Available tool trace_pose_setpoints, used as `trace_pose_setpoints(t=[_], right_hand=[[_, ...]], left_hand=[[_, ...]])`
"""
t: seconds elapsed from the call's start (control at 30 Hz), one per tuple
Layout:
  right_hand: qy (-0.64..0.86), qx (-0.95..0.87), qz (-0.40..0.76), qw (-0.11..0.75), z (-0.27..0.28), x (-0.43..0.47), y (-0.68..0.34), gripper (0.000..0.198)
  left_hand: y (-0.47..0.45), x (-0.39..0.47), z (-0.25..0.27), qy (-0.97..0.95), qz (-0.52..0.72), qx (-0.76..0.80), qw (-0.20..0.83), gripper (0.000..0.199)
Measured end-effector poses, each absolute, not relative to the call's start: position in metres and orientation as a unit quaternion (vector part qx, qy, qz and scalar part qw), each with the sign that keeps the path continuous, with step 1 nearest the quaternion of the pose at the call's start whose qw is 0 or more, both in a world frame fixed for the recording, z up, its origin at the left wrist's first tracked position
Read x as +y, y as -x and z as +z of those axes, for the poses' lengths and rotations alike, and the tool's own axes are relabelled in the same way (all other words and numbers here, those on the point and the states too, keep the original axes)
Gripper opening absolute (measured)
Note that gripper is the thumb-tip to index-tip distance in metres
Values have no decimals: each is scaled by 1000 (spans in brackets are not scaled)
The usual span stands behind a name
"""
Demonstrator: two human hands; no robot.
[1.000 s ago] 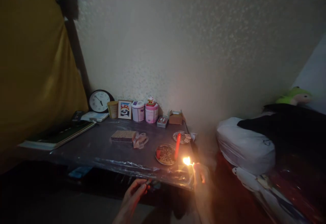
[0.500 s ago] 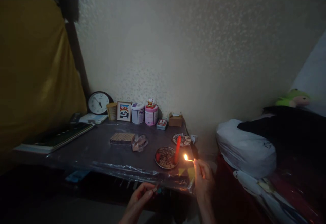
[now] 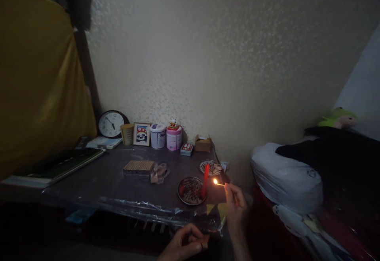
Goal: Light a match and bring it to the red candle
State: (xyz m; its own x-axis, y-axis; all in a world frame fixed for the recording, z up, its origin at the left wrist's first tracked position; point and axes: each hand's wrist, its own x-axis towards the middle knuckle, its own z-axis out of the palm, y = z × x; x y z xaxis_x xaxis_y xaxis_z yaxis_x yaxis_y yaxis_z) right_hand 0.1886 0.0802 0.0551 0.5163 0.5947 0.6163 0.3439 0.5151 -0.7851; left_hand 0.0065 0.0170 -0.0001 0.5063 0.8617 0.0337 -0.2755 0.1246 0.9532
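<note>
My right hand pinches a burning match, its small flame just right of a red candle. The candle stands upright at the right rim of a small round plate near the table's front right corner. My left hand is low in front of the table edge, fingers closed on a small matchbox that is hard to make out in the dark.
A plastic-covered table carries a clock, a cup, a panda picture, two tins, small boxes, a flat pack and a second plate with sticks. Books lie at the left. A bed with a white bag stands right.
The flame has shrunk from a big flare and my right hand has carried the match up and left, close to the candle. My left hand has dropped lower and shifted right.
</note>
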Motion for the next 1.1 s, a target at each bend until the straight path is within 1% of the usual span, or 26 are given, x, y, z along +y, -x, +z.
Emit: trace_pose_setpoints(t=[0.13, 0.4, 0.53, 0.67, 0.9, 1.1], right_hand=[[486, -466, 139, 726, 63, 83, -185, 26], [518, -435, 199, 709, 84, 86, -181, 26], [480, -405, 251, 736, 92, 91, -179, 25], [433, -373, 300, 764, 98, 97, -175, 25], [402, -374, 320, 772, 103, 107, -173, 24], [400, -371, 319, 775, 100, 114, -172, 25]], left_hand=[[-12, 24, 11, -520, 392, 266, 711, 35], [-8, 27, 14, -479, 415, 263, 727, 37], [-1, 31, 4, -474, 440, 235, 726, 32], [3, 36, -6, -454, 457, 217, 734, 32], [0, 36, -7, -436, 463, 241, 733, 36], [-2, 34, -8, -419, 462, 243, 743, 34]])
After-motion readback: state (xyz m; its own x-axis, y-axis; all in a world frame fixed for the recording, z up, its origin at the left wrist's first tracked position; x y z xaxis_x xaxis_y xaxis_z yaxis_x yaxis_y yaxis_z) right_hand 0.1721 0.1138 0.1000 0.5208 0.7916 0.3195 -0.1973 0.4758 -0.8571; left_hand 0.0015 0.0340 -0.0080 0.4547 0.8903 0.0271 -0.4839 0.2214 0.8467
